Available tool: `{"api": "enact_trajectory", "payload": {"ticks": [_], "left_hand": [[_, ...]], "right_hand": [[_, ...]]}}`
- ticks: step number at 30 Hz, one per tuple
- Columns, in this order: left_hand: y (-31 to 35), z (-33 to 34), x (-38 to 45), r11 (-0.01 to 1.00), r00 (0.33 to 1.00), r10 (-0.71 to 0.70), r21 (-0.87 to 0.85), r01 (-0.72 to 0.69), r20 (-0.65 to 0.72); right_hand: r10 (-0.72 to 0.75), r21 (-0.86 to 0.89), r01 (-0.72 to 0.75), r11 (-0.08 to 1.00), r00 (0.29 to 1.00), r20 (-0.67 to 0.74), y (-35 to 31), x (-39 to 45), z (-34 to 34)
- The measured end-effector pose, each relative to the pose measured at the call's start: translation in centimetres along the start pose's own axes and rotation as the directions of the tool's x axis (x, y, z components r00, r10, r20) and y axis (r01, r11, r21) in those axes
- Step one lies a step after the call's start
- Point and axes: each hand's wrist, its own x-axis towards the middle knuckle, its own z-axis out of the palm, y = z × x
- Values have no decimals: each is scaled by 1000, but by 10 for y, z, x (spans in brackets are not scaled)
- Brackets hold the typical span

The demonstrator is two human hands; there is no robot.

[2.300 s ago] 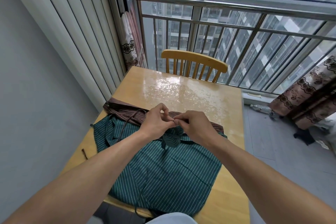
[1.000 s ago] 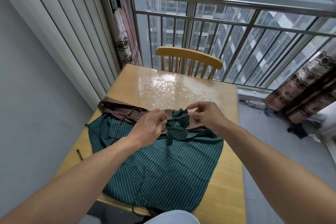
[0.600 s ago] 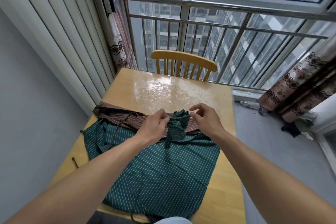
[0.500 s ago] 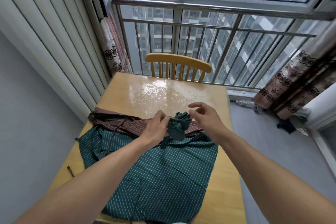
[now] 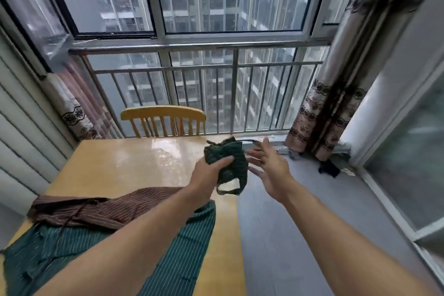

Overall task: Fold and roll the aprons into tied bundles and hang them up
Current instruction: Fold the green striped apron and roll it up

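Note:
My left hand (image 5: 208,174) grips a small tied bundle of green striped apron (image 5: 228,161), lifted above the right edge of the wooden table (image 5: 125,163); a strap loop hangs below it. My right hand (image 5: 269,168) is just right of the bundle, fingers spread, holding nothing. A green striped apron (image 5: 173,259) lies flat at the table's near side. A folded brown striped apron (image 5: 105,206) lies across its far edge, a strap trailing over it.
A yellow wooden chair (image 5: 163,120) stands behind the table. A metal railing (image 5: 216,69) and windows run along the far side. Patterned curtains (image 5: 319,115) hang at right, with a dark item (image 5: 329,168) on the grey floor. A ribbed wall is at left.
My left hand has lifted the green bundle off the table and carried it up and right. My right hand let go and opened. The view has turned upward and to the right.

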Motion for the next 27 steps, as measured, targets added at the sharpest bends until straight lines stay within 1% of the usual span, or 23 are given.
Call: {"api": "enact_trajectory", "payload": {"ticks": [1, 2, 4, 5, 6, 8, 9, 11, 13, 15, 16, 18, 19, 20, 22, 25, 26, 27], "left_hand": [[6, 6, 5, 998, 999, -18, -54, 21, 51], [4, 44, 9, 992, 994, -44, -111, 54, 95], [6, 94, 17, 977, 988, -73, -189, 97, 135], [7, 117, 20, 973, 989, -82, -206, 107, 127], [5, 145, 25, 966, 987, -95, -229, 124, 134], [5, 183, 33, 964, 987, -116, -227, 140, 115], [6, 197, 38, 964, 987, -128, -221, 147, 102], [7, 224, 50, 958, 985, -150, -232, 166, 87], [8, 243, 60, 948, 980, -182, -248, 197, 84], [1, 269, 73, 937, 965, -248, -229, 262, 90], [-3, 272, 77, 931, 954, -286, -209, 299, 90], [-15, 289, 87, 913, 921, -373, -131, 385, 108], [-21, 299, 92, 903, 904, -411, -79, 422, 120], [-26, 309, 96, 892, 887, -441, -38, 450, 140], [-34, 342, 110, 866, 848, -497, 49, 497, 185], [-42, 393, 144, 835, 810, -548, 199, 514, 207], [-41, 414, 160, 823, 798, -561, 252, 510, 219], [-42, 430, 176, 804, 786, -577, 320, 500, 223]], "right_hand": [[43, -29, -42, 999, 998, 43, 5, 3, -5], [99, -69, -92, 993, 990, 99, 3, 3, -41], [192, -169, -156, 973, 956, 223, -3, -4, -83], [222, -201, -176, 964, 946, 236, -11, -8, -104], [240, -239, -188, 953, 947, 213, -21, -12, -133], [229, -332, -163, 929, 958, 173, -42, -21, -182], [215, -358, -144, 923, 962, 166, -53, -24, -206], [196, -353, -142, 925, 973, 123, -79, -27, -256], [166, -268, -141, 953, 983, 74, -110, -29, -300], [83, -75, -78, 994, 995, 59, -152, -32, -346], [33, 41, -36, 999, 997, 73, -168, -32, -356], [-71, 230, 54, 972, 995, 66, -206, -28, -378], [-122, 266, 104, 958, 991, 50, -225, -24, -388], [-163, 255, 145, 956, 985, 51, -241, -18, -395], [-210, 152, 193, 969, 972, 107, -276, -5, -410], [-226, -14, 233, 972, 956, 188, -322, 24, -424], [-228, -121, 253, 960, 956, 184, -340, 39, -429], [-244, -299, 287, 910, 954, 172, -356, 51, -431]]}}
